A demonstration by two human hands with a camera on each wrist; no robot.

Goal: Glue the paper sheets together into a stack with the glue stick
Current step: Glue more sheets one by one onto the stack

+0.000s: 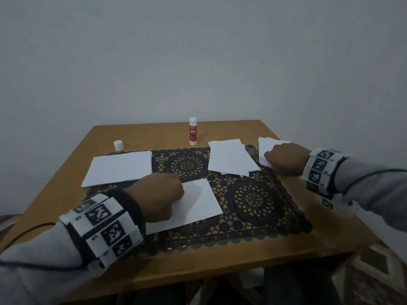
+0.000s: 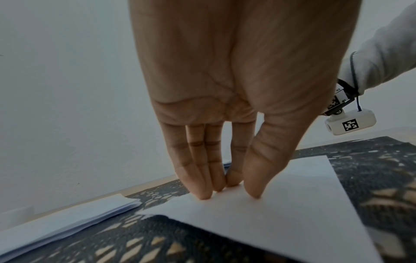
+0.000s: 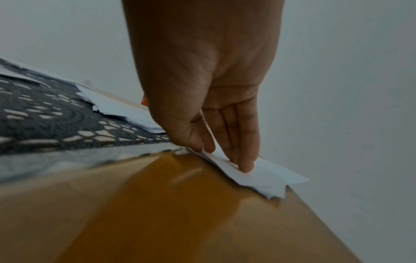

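Observation:
A single white sheet (image 1: 198,202) lies on the black lace mat (image 1: 255,199) at the front. My left hand (image 1: 163,194) presses on its left part with straight fingers (image 2: 202,192) and thumb. My right hand (image 1: 286,158) is on a loose pile of sheets (image 1: 264,146) at the table's right edge. In the right wrist view its thumb and fingers (image 3: 245,165) pinch the edge of the top sheet (image 3: 270,176) of that pile. The uncapped glue stick (image 1: 193,130) stands upright at the back, with no hand near it.
The white cap (image 1: 118,145) stands at the back left. A neat stack of sheets (image 1: 120,168) lies left of the mat's middle, and an untidy stack (image 1: 231,157) lies between the glue stick and my right hand. The wooden table (image 1: 198,260) backs onto a wall.

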